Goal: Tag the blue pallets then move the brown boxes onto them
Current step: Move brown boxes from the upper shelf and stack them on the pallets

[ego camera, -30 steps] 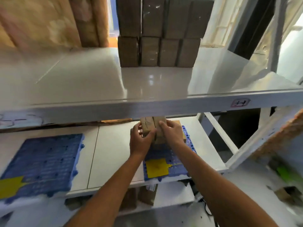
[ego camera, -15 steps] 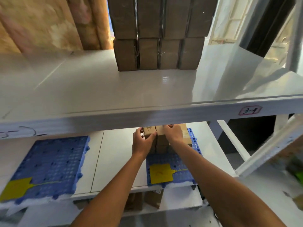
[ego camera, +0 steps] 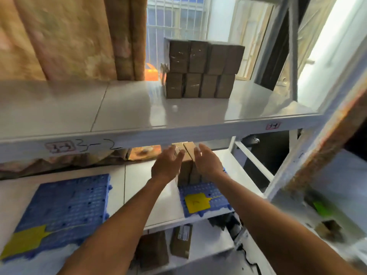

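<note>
Two blue pallets lie on the lower shelf, each carrying a yellow tag: one at the left (ego camera: 63,203), one in the middle (ego camera: 206,195). Brown boxes (ego camera: 187,165) stand upright on the middle pallet, their tops partly hidden by the upper shelf's beam. My left hand (ego camera: 166,165) and my right hand (ego camera: 208,163) hover on either side of those boxes with fingers spread, holding nothing. A stack of several more brown boxes (ego camera: 200,70) sits in two rows on the upper shelf.
The upper shelf's front beam (ego camera: 178,133) crosses just above my hands. A slanted white brace (ego camera: 254,161) and the rack's upright stand at the right. Rolled tan material leans at the back left. More boxes (ego camera: 180,241) lie on the shelf below.
Both hands have let go of the boxes on the middle pallet and opened, drawing slightly apart and back. The camera has tilted upward and shifted left.
</note>
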Tool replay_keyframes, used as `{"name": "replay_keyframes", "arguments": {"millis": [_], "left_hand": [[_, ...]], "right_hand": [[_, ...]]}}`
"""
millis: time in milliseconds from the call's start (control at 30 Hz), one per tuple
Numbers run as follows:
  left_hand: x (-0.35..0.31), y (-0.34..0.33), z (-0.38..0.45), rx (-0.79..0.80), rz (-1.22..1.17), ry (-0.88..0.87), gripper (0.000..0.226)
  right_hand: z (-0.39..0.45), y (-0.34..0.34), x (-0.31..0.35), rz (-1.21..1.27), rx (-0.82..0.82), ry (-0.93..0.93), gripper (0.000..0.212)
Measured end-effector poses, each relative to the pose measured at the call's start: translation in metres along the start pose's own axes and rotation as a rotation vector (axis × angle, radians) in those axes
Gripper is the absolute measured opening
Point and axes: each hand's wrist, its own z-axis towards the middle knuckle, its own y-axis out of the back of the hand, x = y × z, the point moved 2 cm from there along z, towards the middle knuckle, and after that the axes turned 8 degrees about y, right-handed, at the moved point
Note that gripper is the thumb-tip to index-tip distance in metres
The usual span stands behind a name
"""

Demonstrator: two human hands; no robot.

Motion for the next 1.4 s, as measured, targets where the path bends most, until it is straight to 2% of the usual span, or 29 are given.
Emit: {"name": "replay_keyframes", "arguments": {"millis": [233,300,400,500,600,700,833,933,1033,1167,1233,1333,1400], "left_hand": [[0.011,0.086,-0.090,-0.108,-0.029,-0.046,0.056],[0.024,0.118,-0.122,-0.165,-0.018,-0.030,0.064],[0.043,0.161,-0.177,-0.221,0.010,-0.041,0.065],[0.064,0.213,-0.232,-0.261,-0.020,-0.078,0.064],[0.081,0.266,-0.269,-0.307,-0.014,-0.075,0.051],[0.104,0.319,-0.291,-0.371,-0.003,-0.047,0.054],[0.139,0.392,-0.286,-0.436,-0.011,0.009,0.065],[0.161,0.441,-0.270,-0.501,-0.040,0.017,0.069],[0.187,0.489,-0.241,-0.565,-0.035,0.000,0.069],[0.224,0.547,-0.191,-0.613,-0.037,-0.022,0.080],[0.231,0.566,-0.164,-0.635,0.058,-0.102,0.068],[0.228,0.586,-0.117,-0.750,0.354,-0.294,0.056],[0.224,0.589,-0.088,-0.738,0.445,-0.297,0.054]], "right_hand": [[-0.089,0.011,0.101,0.006,-0.051,0.175,0.045],[-0.126,0.011,0.136,0.050,-0.084,0.212,0.052],[-0.182,-0.004,0.184,0.122,-0.081,0.266,0.067],[-0.232,-0.019,0.238,0.147,-0.080,0.308,0.053],[-0.260,-0.032,0.291,0.234,-0.022,0.376,0.049],[-0.268,-0.042,0.346,0.293,0.012,0.434,0.049],[-0.261,-0.057,0.421,0.398,0.013,0.448,0.047],[-0.240,-0.072,0.465,0.383,0.011,0.465,0.053],[-0.203,-0.090,0.507,0.403,-0.001,0.449,0.060],[-0.135,-0.116,0.557,0.474,-0.075,0.367,0.062],[-0.103,-0.124,0.575,0.541,-0.098,0.261,0.065],[-0.066,-0.141,0.588,0.652,-0.090,0.109,0.076],[-0.051,-0.147,0.592,0.694,-0.100,0.043,0.090]]}}
